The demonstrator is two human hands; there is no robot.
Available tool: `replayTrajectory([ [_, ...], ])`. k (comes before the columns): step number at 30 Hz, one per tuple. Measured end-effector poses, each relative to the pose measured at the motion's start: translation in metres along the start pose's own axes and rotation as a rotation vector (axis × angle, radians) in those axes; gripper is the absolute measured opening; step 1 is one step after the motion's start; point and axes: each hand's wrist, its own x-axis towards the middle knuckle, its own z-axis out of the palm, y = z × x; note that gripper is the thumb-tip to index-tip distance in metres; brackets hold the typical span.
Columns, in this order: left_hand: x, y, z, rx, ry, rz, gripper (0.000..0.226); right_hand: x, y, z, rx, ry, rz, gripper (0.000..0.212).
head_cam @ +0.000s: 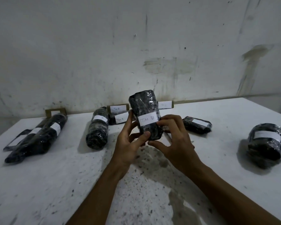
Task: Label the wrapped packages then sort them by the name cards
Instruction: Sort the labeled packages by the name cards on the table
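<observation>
I hold a black plastic-wrapped package [143, 104] upright above the table's middle. Its white label [147, 120] reads "TIM D". My left hand [128, 143] grips its lower left side, thumb across the bottom front. My right hand [170, 138] pinches the lower right side by the label's edge. Other wrapped packages with white labels lie on the table: a long pair at the left [37, 137], a cylinder [97, 130], a small one reading "TIM B" [118, 119], one right of my hands [197, 125], and a round one at far right [266, 143]. Name cards [118, 108] [165, 104] [55, 112] lean on the wall.
The white speckled table [55, 184] runs from the stained wall [136, 46] toward me, with a dark worn patch under my hands. The table's right edge drops off at the far right.
</observation>
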Motion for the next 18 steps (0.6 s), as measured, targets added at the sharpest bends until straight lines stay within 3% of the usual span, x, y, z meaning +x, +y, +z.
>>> replayTrajectory([
  [7, -0.001, 0.001, 0.003, 0.048, 0.042, -0.007, 0.084, -0.004, 0.000, 0.002, -0.024, -0.027, 0.040, 0.063],
  [11, -0.003, 0.004, 0.006, 0.202, 0.084, -0.006, 0.075, -0.004, 0.000, 0.009, -0.024, -0.029, 0.092, 0.068],
  [13, -0.003, 0.007, 0.002, 0.363, 0.087, 0.011, 0.070, -0.003, -0.001, 0.013, -0.003, -0.023, 0.108, 0.065],
  [16, -0.004, 0.021, -0.005, 0.940, 0.200, 0.096, 0.071, 0.001, -0.005, 0.022, 0.056, -0.019, 0.151, 0.057],
  [18, -0.007, 0.030, -0.010, 1.130, 0.290, 0.167, 0.067, 0.005, -0.011, 0.031, 0.101, -0.023, 0.174, 0.053],
])
